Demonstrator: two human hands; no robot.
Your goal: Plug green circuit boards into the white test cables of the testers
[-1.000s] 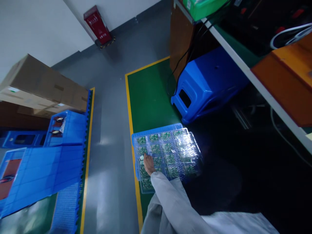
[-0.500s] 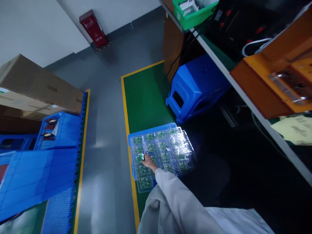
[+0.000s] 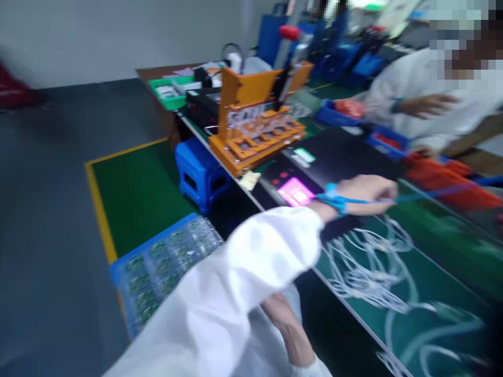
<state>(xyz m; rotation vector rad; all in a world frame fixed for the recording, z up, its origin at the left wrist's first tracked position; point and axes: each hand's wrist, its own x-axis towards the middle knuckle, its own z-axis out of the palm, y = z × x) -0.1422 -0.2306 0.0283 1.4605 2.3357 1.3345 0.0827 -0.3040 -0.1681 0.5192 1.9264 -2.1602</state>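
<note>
My left hand [image 3: 371, 195] stretches out over the workbench, fingers curled and blurred; whatever they may hold cannot be made out. Around its wrist is a blue wrist strap [image 3: 336, 200], whose cord runs off to the right across the hand. Below the hand lies a bundle of white cables [image 3: 369, 272]. My right hand [image 3: 280, 311] is low, in front of my body, with its fingers hidden behind my left sleeve. To the left, at a lower level, a clear compartment tray [image 3: 157, 251] holds green circuit boards and rests on something blue.
An orange test fixture [image 3: 255, 141] with a red-tipped lever stands on the bench beside a glowing pink screen [image 3: 296, 192]. A blue stool [image 3: 201, 170] is beneath the bench edge. Across the bench, a co-worker's hand [image 3: 428, 106] is above blue bins and orange-red material [image 3: 444, 175].
The view has swung right and up from the floor to the bench. Earlier, one of my hands held a small green circuit board over the tray; now neither hand is at the tray.
</note>
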